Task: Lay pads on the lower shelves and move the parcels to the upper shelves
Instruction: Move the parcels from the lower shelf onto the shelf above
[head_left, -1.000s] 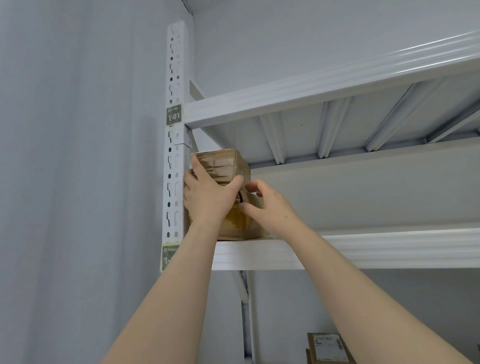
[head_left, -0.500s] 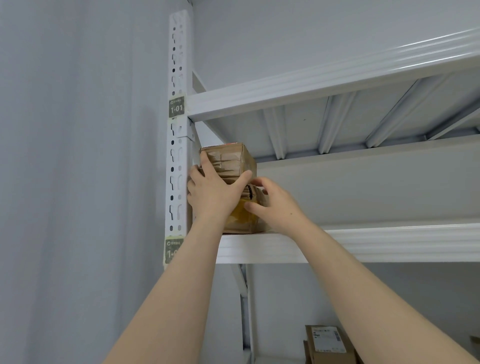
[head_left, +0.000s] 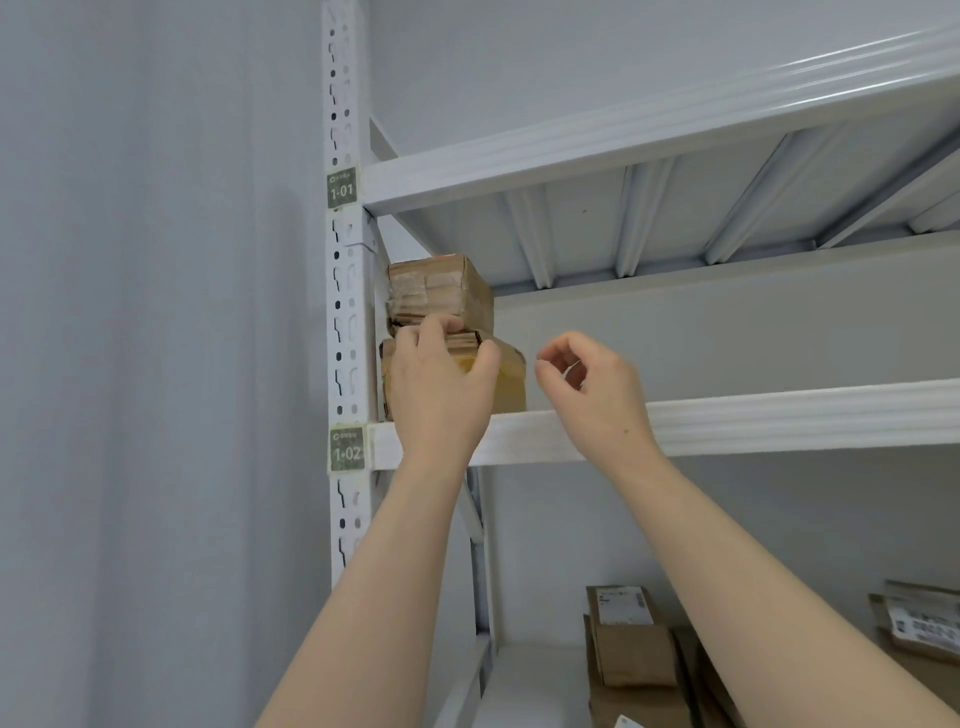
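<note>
Two brown cardboard parcels are stacked at the left end of the white shelf labelled 1-02. The upper parcel is wrapped in tape and sits against the upright post. My left hand covers the front of the lower parcel, with its fingers curled at the seam between the two boxes and its thumb across the lower box's front. To the right of the stack, my right hand hovers clear of it, fingers loosely curled and holding nothing.
The perforated white post carries labels 1-01 and 1-02. Another shelf hangs close above the stack. On the shelf below stand more cardboard parcels, with one labelled parcel at the far right. A grey wall lies to the left.
My left hand slid down from the upper parcel to the lower one. My right hand let go of the stack and pulled back to the right. The view tilted down.
</note>
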